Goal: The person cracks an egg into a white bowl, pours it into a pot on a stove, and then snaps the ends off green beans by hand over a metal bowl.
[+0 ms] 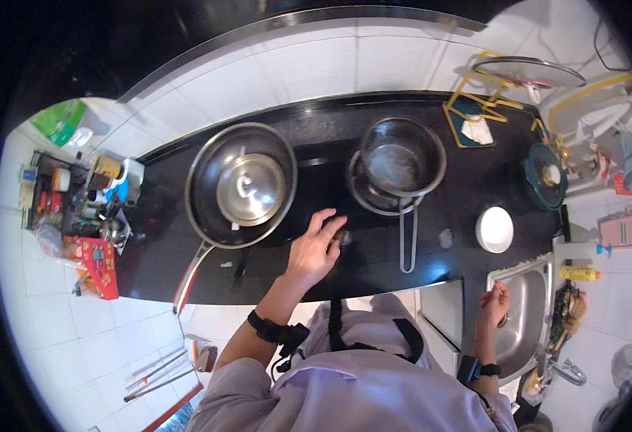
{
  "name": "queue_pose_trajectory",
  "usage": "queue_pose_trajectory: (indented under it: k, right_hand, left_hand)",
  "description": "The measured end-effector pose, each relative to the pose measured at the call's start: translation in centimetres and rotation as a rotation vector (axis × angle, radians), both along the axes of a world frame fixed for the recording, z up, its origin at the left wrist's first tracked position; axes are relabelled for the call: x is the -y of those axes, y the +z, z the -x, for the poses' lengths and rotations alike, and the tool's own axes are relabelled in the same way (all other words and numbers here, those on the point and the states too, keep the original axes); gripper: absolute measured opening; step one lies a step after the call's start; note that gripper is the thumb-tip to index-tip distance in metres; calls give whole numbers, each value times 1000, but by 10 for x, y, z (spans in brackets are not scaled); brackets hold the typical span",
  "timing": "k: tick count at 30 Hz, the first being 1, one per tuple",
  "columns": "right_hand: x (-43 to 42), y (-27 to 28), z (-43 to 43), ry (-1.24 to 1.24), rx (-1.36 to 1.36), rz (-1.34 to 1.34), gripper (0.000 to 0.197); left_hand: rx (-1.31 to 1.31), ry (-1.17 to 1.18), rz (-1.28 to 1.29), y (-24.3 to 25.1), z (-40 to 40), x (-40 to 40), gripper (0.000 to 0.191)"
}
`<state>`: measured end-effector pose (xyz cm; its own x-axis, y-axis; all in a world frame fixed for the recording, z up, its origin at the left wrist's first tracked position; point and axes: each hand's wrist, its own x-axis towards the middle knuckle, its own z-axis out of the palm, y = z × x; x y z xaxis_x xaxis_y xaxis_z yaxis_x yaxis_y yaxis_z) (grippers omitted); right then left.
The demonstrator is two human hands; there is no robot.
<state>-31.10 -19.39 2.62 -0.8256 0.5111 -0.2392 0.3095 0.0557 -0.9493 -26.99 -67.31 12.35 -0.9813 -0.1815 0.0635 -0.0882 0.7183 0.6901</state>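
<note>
My left hand (316,249) hovers over the middle of the black cooktop, near a small round knob (343,236). Its fingers are apart and nothing shows in them. To its left is a large frying pan (200,186) with a shiny metal lid (256,194) lying inside. Its handle (191,278) juts past the counter's front edge. On the right stands a saucepan (402,162), partly covering another round metal vessel or burner (362,194). My right hand (494,305) is at the left rim of the steel sink (521,329), fingers curled; whether they hold anything is unclear.
A white bowl (494,229) stands on the right of the counter. Behind it are a yellow wire rack (459,116) with a glass lid (529,67) and a dark green basin (545,191). Bottles and packets crowd the left shelf (51,189). A yellow bottle (579,273) lies beyond the sink.
</note>
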Motion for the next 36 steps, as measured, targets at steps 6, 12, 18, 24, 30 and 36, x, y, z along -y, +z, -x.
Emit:
queue_pose_trajectory:
  k: [6,12,18,24,30,36]
  right_hand:
    - [19,19,-35,57,-15,-100,15]
    - [31,37,-82,83,-35,-114,12]
    - [18,44,-128,-49,6,-152,12]
    - [18,37,-155,-107,11,-95,11]
    - [15,35,-157,-136,13,-61,10]
    - [-18,25,-167,-164,43,-16,11]
  left_hand:
    - [-34,481,106,14,14,134,24]
    - [78,576,218,-19,20,220,31]
    - [-10,517,300,-25,24,207,30]
    - [-30,483,349,-4,25,171,20]
    - [-104,447,385,-16,3,182,15]
    - [-30,473,417,-25,-12,176,24]
